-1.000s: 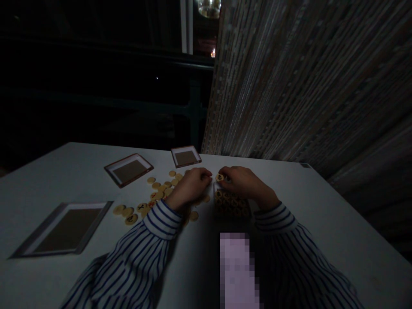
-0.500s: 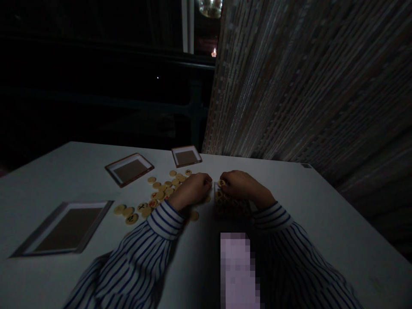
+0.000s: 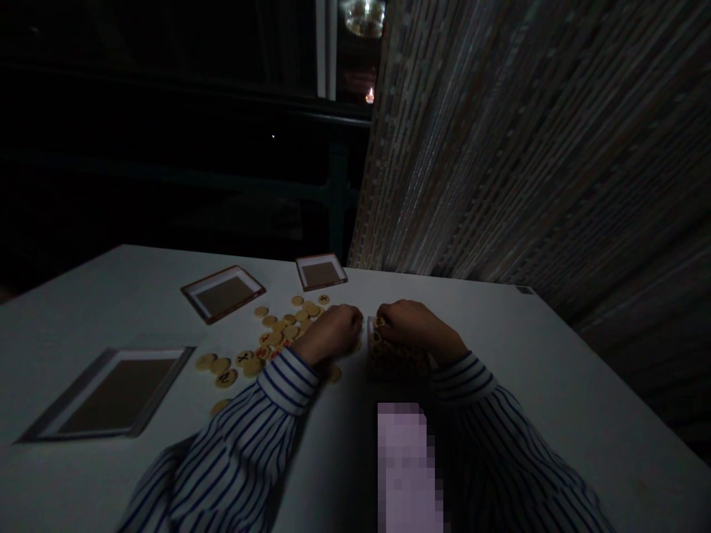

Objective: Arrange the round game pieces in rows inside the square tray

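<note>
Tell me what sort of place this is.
Probably a dim indoor room at night, set up for a board game: round pale wooden game discs scattered on a white table, a woven striped curtain beside it, a dark window behind.

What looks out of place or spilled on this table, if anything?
Round game pieces lie scattered loose on the table beside the left hand, one stray near the striped sleeve. The right hand pinches a piece over a small box of stacked ones. Nothing looks damaged.
</note>
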A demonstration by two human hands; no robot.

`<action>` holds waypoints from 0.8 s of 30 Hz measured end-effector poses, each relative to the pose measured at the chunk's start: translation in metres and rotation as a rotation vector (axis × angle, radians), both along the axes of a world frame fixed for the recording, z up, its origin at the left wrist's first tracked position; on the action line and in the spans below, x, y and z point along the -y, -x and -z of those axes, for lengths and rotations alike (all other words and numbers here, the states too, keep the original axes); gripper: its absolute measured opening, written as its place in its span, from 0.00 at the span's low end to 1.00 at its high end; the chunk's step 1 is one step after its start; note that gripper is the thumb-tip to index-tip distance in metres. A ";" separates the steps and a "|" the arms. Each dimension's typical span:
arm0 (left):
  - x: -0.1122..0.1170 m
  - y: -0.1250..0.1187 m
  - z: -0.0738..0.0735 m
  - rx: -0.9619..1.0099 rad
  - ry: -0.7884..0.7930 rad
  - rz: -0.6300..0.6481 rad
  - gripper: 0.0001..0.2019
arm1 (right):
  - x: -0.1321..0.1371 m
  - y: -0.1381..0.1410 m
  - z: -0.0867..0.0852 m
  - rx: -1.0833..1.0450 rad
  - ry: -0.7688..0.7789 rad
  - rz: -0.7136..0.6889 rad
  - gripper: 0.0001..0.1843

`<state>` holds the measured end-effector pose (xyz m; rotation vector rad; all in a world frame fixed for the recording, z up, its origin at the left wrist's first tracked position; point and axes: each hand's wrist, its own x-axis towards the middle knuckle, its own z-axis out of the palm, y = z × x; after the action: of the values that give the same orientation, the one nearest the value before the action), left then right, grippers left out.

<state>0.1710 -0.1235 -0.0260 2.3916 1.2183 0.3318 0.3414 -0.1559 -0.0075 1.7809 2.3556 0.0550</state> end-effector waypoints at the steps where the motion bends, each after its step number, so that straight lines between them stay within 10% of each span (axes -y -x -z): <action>1: 0.000 -0.002 0.002 -0.003 -0.005 -0.010 0.13 | 0.000 0.000 0.001 0.001 0.003 0.001 0.16; 24: 0.010 -0.014 0.019 -0.021 -0.063 -0.001 0.12 | -0.002 0.000 0.011 0.005 -0.007 -0.022 0.16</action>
<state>0.1853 -0.1338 -0.0449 2.4538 1.2357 0.3507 0.3412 -0.1544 -0.0184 1.7558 2.3748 0.0700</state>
